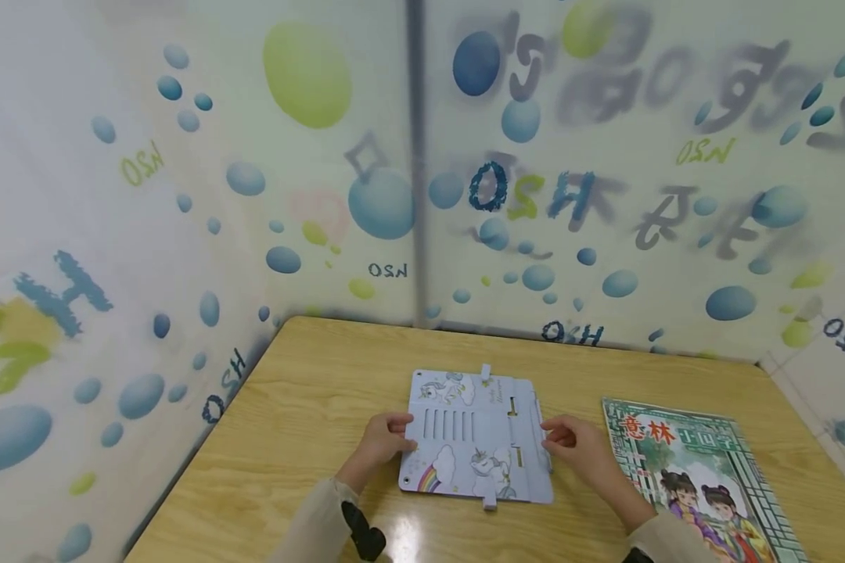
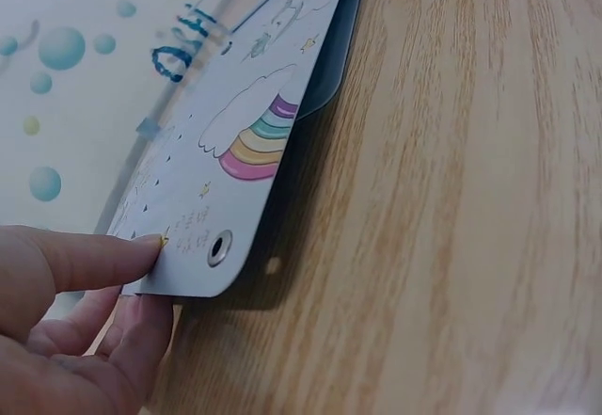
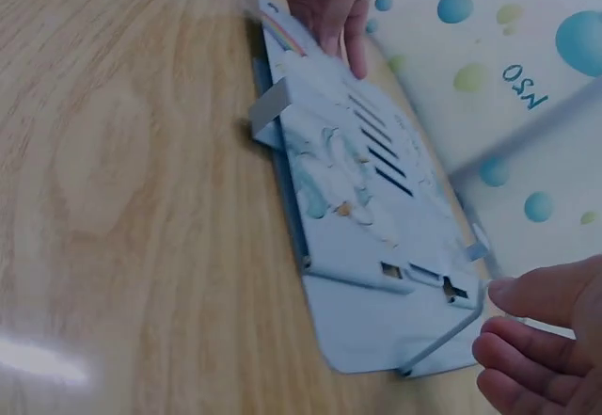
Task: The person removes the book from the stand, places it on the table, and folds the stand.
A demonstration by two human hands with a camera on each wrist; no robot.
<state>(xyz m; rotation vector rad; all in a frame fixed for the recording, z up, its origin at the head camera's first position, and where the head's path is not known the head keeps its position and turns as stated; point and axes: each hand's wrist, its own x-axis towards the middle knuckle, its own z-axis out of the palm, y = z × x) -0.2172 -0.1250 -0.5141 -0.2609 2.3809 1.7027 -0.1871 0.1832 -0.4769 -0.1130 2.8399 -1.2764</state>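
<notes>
A pale, unicorn-printed metal book stand [image 1: 458, 438] lies folded on the table, with slots, small clips and a rainbow print. My left hand [image 1: 383, 439] pinches its left edge, thumb on top and fingers underneath. In the left wrist view, the stand's corner [image 2: 193, 269] by the metal eyelet is tilted up off the wood. On the opposite side, my right hand [image 1: 580, 446] is at the stand's right edge beside a thin wire bar [image 3: 442, 342]. Its thumb and fingers are apart, with the thumb tip close to the bar; whether they touch it is hard to tell.
A magazine [image 1: 690, 469] with two illustrated figures on its cover lies on the table to the right, near my right forearm. Behind the wooden table [image 1: 310, 391] rise pale wall coverings [image 1: 310, 195] with blue and green bubbles.
</notes>
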